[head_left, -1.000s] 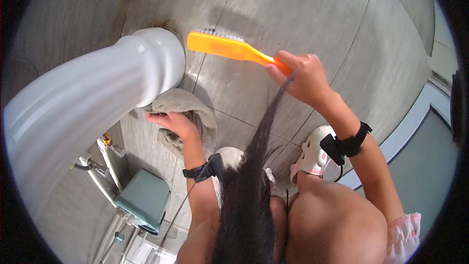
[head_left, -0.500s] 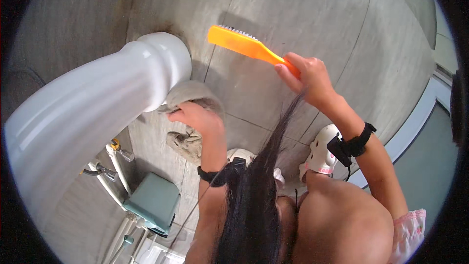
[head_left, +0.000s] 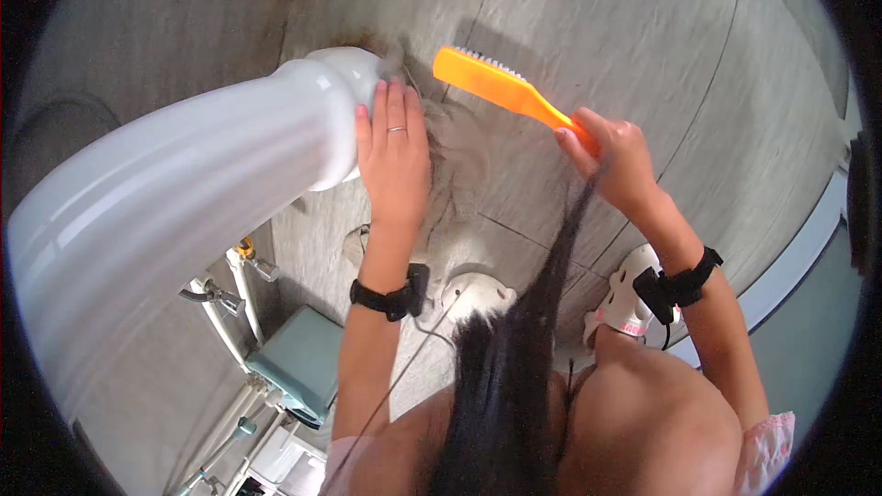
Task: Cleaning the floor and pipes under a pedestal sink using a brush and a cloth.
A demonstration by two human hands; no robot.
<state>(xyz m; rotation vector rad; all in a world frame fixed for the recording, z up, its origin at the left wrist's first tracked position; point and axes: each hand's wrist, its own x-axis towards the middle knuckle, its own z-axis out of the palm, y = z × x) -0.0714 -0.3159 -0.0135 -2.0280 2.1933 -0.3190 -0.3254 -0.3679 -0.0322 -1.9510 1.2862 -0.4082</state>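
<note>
My left hand [head_left: 395, 152] lies with straight fingers along the lower end of a white, glossy pedestal [head_left: 248, 133]. A grey-beige cloth [head_left: 459, 147], smeared by motion, trails from under the fingers on the right; the palm's grip on it is hidden. To the right, my right hand [head_left: 617, 161] is wrapped round the handle of an orange scrubbing brush [head_left: 482, 78]. Its white bristles face away from me, and its head is held above the grey tiled floor [head_left: 588, 28], apart from the pedestal.
Dark hair [head_left: 491, 404] hangs in front, hiding part of the view. White clogs [head_left: 478, 296] are on my feet. At the lower left are a grey-green bin [head_left: 299, 358], white pipes with valves [head_left: 220, 298]. A pale door frame [head_left: 799, 262] borders the right.
My left hand has moved away from me up to the pedestal's base, its fingers straightening, and the cloth has swung along with it. The brush stays in my right hand; the view has shifted slightly.
</note>
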